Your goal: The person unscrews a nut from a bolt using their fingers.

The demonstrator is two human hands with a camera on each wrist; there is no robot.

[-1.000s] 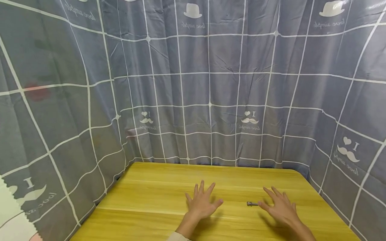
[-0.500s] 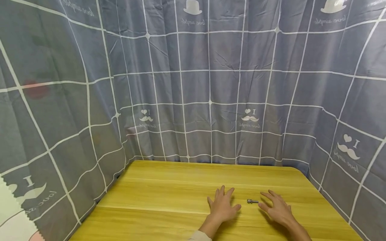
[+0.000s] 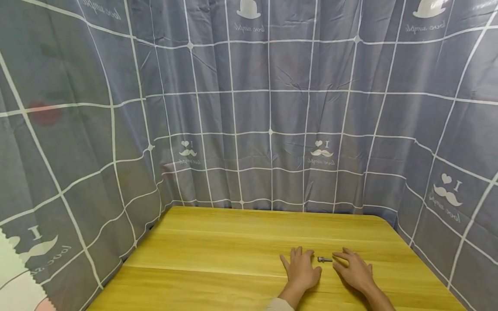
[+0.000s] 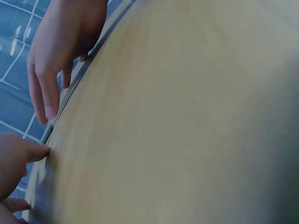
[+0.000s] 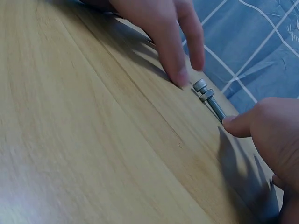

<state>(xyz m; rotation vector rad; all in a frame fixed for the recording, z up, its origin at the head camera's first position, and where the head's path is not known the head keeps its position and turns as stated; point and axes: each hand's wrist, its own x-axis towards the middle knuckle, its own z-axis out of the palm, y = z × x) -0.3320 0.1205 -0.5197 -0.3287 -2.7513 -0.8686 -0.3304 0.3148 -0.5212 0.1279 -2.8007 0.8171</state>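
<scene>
A bolt (image 3: 324, 259) with a hex nut (image 5: 207, 95) on its threads lies on the wood-grain table, its socket head toward my left hand. My left hand (image 3: 301, 270) hovers just left of the head, fingers spread and apart from it. At the threaded end is my right hand (image 3: 355, 271), its thumb (image 5: 240, 125) and index finger on either side of the tip. In the right wrist view the thumb overlaps the tip; whether it touches, I cannot tell. The left wrist view shows the bolt (image 4: 47, 134) only as a small dark piece between the hands.
The yellow table (image 3: 202, 246) ends at a back edge against a grey curtain (image 3: 253, 112) with white grid lines, which also encloses both sides. A pale cloth with a zigzag edge (image 3: 19, 276) hangs at the lower left.
My left hand has moved right, close to the bolt's head. My right hand has shifted slightly left and its fingers have drawn in near the threaded end. The bolt stays in place.
</scene>
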